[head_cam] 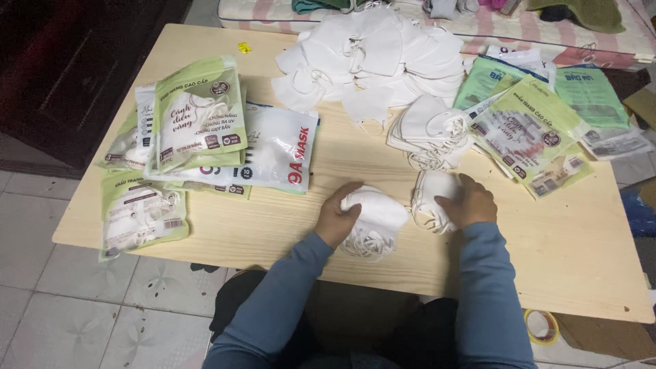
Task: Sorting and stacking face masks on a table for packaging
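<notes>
The person sits at the near edge of a light wooden table (547,266), both arms in blue sleeves. The left hand (336,217) lies on a small bundle of white masks (374,222) near the middle of the near edge, with the fingers curled around the bundle's left side and gripping it. The right hand (470,202) rests just beside it on a second bundle of white masks (432,195), the fingers closed over its right side and holding it down on the table. The two bundles almost touch each other. A little behind them, toward the middle of the table, lies another stack of masks (427,130), and at the far edge there is a big loose heap of white masks (372,58). Near the left edge lie several filled green and white packets (198,123), one on top of another. Near the right edge lie flat, empty-looking green packets (533,130), spread like a fan.
</notes>
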